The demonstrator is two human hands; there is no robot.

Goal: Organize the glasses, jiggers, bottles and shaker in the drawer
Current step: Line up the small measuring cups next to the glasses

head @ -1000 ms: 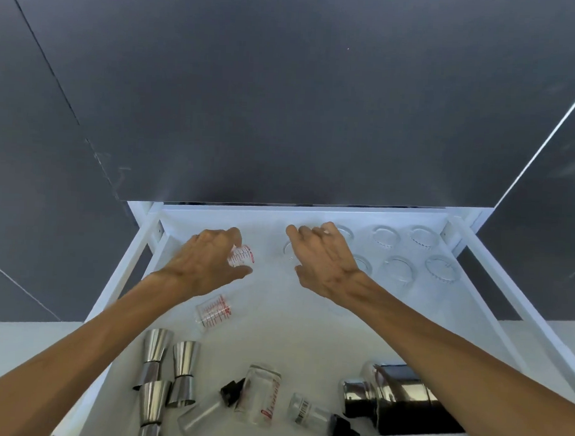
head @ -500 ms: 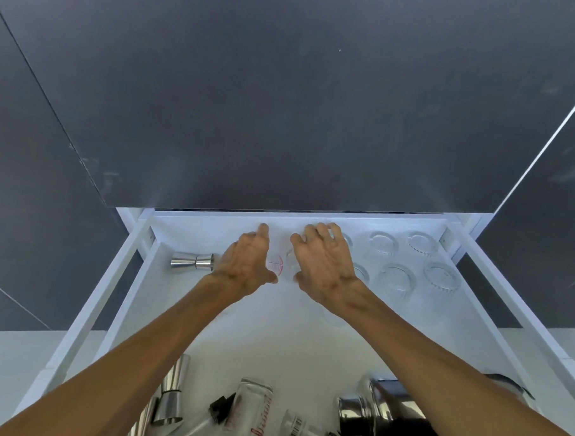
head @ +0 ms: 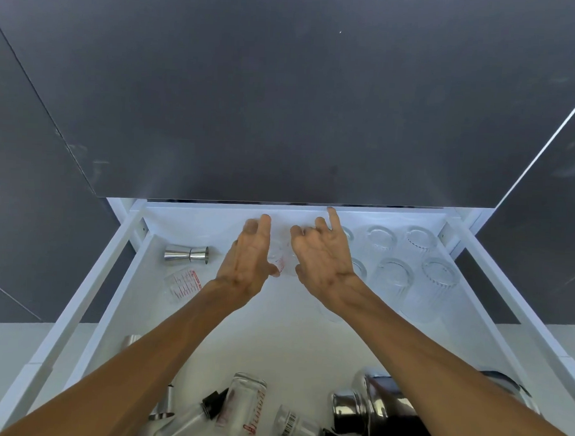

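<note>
The white drawer [head: 111, 296] is pulled out below me. My left hand [head: 248, 262] and my right hand [head: 322, 255] are close together at the back middle, fingers spread and lifting. Between them stands a small measuring glass with red marks [head: 281, 263], with my left thumb against it. Several clear glasses [head: 394, 277] stand in two rows at the back right. A steel jigger [head: 187, 254] lies on its side at the back left, and a second red-marked measuring glass [head: 184, 284] lies in front of it.
Along the front of the drawer lie a steel shaker [head: 370, 412], a jar-like bottle with red print [head: 245, 407], a small barcoded bottle [head: 293, 425], a black-capped bottle [head: 188, 421] and more jiggers [head: 164, 407]. A dark cabinet front [head: 284, 102] overhangs the back.
My left hand carried the measuring glass from the left to the back middle, beside my right hand. Both hands' fingers have since spread and lifted. The view tilted up.
</note>
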